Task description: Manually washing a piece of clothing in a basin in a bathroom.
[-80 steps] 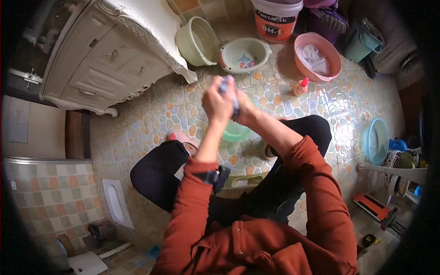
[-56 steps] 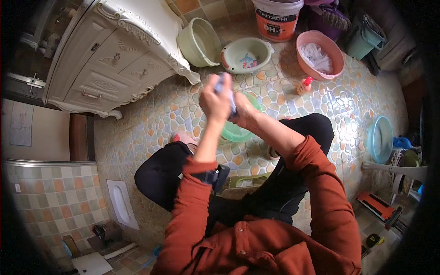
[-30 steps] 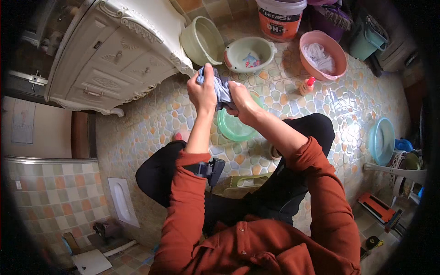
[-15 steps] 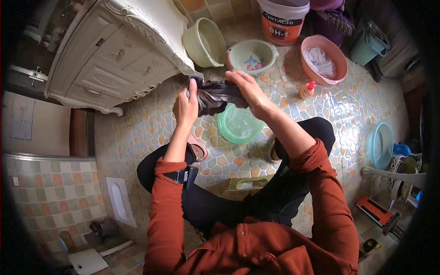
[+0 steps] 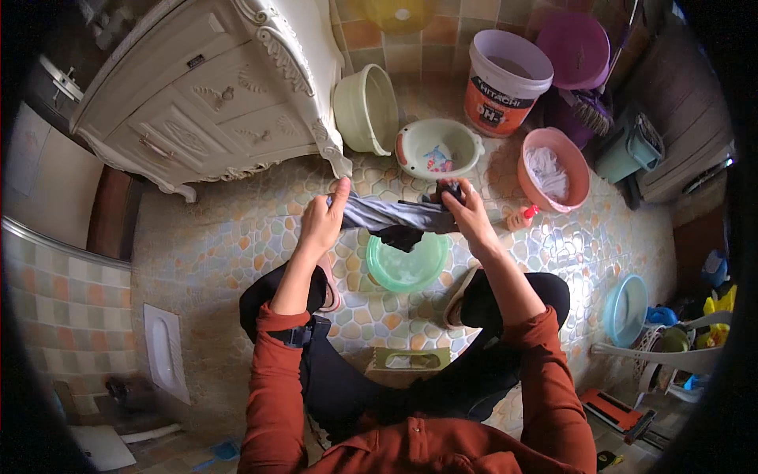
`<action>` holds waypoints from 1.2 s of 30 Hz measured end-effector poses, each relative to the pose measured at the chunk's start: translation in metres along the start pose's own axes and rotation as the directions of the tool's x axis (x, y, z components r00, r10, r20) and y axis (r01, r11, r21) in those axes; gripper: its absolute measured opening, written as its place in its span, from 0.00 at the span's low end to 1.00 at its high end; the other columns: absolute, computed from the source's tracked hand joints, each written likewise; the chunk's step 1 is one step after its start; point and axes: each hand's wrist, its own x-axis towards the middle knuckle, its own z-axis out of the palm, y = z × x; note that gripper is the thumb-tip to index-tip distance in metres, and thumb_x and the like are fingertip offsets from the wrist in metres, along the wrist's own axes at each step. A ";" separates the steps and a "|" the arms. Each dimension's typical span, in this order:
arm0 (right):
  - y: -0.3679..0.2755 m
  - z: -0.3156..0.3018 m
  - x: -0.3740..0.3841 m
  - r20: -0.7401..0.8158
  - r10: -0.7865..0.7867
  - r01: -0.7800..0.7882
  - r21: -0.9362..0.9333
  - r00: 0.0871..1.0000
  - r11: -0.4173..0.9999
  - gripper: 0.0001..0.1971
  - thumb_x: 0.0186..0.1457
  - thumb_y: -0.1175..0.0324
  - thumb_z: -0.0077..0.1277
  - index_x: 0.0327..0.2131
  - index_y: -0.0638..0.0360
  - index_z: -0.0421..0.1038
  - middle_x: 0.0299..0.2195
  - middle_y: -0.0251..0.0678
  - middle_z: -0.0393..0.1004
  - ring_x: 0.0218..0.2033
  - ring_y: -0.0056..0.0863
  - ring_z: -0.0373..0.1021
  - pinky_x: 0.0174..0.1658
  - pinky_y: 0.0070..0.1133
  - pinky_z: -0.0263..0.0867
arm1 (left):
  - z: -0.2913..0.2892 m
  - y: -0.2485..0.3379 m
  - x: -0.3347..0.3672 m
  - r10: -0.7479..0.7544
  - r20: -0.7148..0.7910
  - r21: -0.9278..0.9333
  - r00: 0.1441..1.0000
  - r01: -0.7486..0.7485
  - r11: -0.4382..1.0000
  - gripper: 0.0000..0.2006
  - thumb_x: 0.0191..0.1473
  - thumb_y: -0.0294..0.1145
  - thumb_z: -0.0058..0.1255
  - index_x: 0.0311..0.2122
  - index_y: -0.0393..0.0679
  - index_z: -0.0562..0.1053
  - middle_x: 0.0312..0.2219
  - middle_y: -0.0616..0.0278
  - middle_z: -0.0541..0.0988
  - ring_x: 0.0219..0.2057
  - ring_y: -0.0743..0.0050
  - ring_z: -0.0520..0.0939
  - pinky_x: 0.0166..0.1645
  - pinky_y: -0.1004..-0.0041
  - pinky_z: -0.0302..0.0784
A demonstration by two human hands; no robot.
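Note:
A twisted grey and black cloth [image 5: 395, 215] stretches between my two hands, some of its dark fabric sagging at the middle. My left hand [image 5: 322, 220] is closed round one end, thumb up. The other, black end is gripped in my right hand [image 5: 470, 212]. Just under the cloth, on the floor between my feet, stands a green basin [image 5: 407, 265] with cloudy, sudsy water. What kind of garment the cloth is I cannot make out.
Beyond my hands are a pale green basin [image 5: 439, 170], a pink basin [image 5: 584, 189] holding white cloth, a pump bottle [image 5: 521, 219] and an orange-and-white bucket [image 5: 497, 107]. A white carved cabinet [image 5: 205, 103] stands at the left, a blue basin [image 5: 626, 310] at the right.
The bunched cloth is now drawn out into a twisted length. My hands have moved farther apart, the right one outward. The view has tilted toward the far wall.

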 end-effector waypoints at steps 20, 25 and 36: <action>-0.020 0.018 -0.012 0.413 -0.132 0.244 -0.232 0.901 0.942 0.18 0.60 0.57 0.44 0.35 0.66 0.71 0.42 0.35 0.70 0.40 0.25 0.63 0.44 0.21 0.59 | 0.014 0.005 0.004 0.036 0.301 -0.782 0.953 0.224 0.582 0.38 0.51 0.69 0.35 0.30 0.35 0.75 0.20 0.63 0.76 0.25 0.79 0.77 0.36 0.79 0.73; -0.013 -0.001 -0.001 0.073 0.096 -0.084 -0.154 0.993 0.985 0.22 0.62 0.54 0.39 0.48 0.62 0.67 0.42 0.30 0.69 0.41 0.18 0.62 0.46 0.16 0.56 | 0.024 0.020 -0.021 0.058 0.238 -0.597 0.970 0.099 0.796 0.33 0.51 0.62 0.45 0.39 0.33 0.75 0.32 0.60 0.78 0.37 0.79 0.74 0.47 0.78 0.66; 0.040 0.021 0.024 0.528 0.008 -0.382 0.605 0.849 0.699 0.21 0.56 0.40 0.40 0.25 0.45 0.66 0.20 0.24 0.63 0.22 0.19 0.61 0.27 0.20 0.59 | 0.108 0.105 -0.054 0.710 -0.323 0.016 0.625 -0.747 0.665 0.11 0.52 0.36 0.52 0.25 0.40 0.70 0.19 0.51 0.74 0.19 0.53 0.76 0.23 0.65 0.69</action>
